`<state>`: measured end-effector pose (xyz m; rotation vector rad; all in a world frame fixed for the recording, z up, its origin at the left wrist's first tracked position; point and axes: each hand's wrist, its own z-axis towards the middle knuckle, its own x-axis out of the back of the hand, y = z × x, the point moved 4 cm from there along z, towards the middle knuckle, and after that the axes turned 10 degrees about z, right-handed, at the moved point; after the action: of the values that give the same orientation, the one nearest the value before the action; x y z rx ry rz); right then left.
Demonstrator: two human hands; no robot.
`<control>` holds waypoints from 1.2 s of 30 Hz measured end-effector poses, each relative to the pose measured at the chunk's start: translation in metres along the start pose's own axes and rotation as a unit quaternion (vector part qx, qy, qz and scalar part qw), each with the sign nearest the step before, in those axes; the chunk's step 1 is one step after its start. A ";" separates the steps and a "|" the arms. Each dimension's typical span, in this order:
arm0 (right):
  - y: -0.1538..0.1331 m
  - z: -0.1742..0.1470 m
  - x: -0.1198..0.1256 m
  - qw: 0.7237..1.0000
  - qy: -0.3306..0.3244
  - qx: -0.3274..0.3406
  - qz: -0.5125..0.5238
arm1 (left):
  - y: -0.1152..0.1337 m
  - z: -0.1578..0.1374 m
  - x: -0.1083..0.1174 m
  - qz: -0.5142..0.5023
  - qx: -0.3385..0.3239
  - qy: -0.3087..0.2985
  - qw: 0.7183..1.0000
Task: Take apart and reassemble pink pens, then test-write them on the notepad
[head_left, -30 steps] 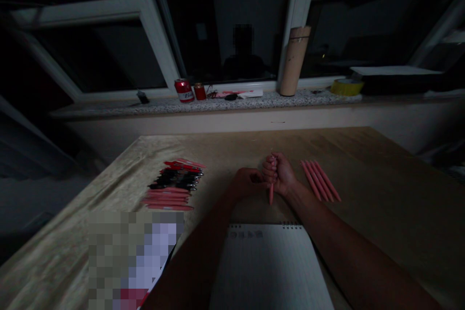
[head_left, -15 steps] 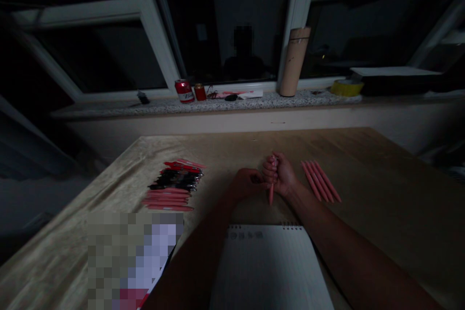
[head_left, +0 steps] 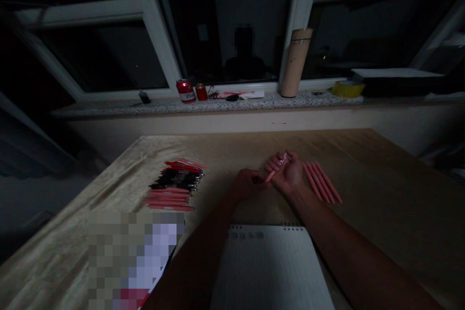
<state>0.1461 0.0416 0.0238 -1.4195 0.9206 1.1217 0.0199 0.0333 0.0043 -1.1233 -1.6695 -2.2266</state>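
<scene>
A pink pen is held slanted above the table, its upper part in my right hand with the fingers curled round it and the palm turned up. My left hand is closed, thumb and fingertips pinching at the pen's lower left end. Just right of my right hand, several pink pens lie side by side. Over on the left, a row of pens holds pink pens, black pens and red pens. Nearest my forearms lies a spiral notebook with faint writing along its top.
A cloth covers the table. On the stone windowsill stand a red can, a small red jar, a tall tan cylinder and a yellow tape roll. A blurred-out item lies at the front left.
The pink pen has tilted from nearly upright to a slant, its lower end now towards my left fingers. My right hand has rolled palm up and shifted slightly right.
</scene>
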 end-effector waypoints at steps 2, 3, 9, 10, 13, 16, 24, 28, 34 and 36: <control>-0.003 0.000 0.001 1.000 -0.003 0.020 0.002 | -0.003 0.002 0.002 0.006 -0.006 0.021 1.000; -0.004 0.001 0.002 1.000 -0.003 0.028 0.002 | -0.004 0.002 0.005 0.008 -0.006 0.032 0.999; -0.007 0.009 0.013 0.997 0.040 0.068 -0.018 | -0.013 0.003 0.025 0.053 -0.005 0.069 0.996; -0.008 0.011 0.016 0.995 0.051 0.081 -0.037 | -0.014 0.002 0.029 0.064 -0.005 0.072 0.995; -0.009 0.014 0.020 0.971 0.065 0.119 -0.195 | -0.017 -0.001 0.038 0.092 -0.005 0.075 0.993; -0.013 0.012 0.019 0.866 0.050 0.173 -0.466 | -0.019 -0.004 0.043 0.109 -0.010 0.071 0.991; -0.007 -0.010 -0.006 0.452 -0.094 0.246 -0.852 | -0.022 -0.004 0.042 0.165 -0.030 0.054 0.984; 0.005 -0.016 -0.011 0.352 -0.151 0.190 -0.904 | -0.021 -0.003 0.040 0.179 -0.054 0.056 0.981; 0.012 -0.014 -0.003 0.336 -0.176 0.133 -0.916 | -0.025 -0.002 0.038 0.177 -0.063 0.063 0.980; 0.011 -0.013 0.000 0.350 -0.170 0.125 -0.913 | -0.027 -0.002 0.039 0.155 -0.046 0.071 0.984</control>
<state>0.1377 0.0275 0.0207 -0.9029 -0.9574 -0.5781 -0.0232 0.0536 0.0082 -1.1269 -1.2535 -2.1437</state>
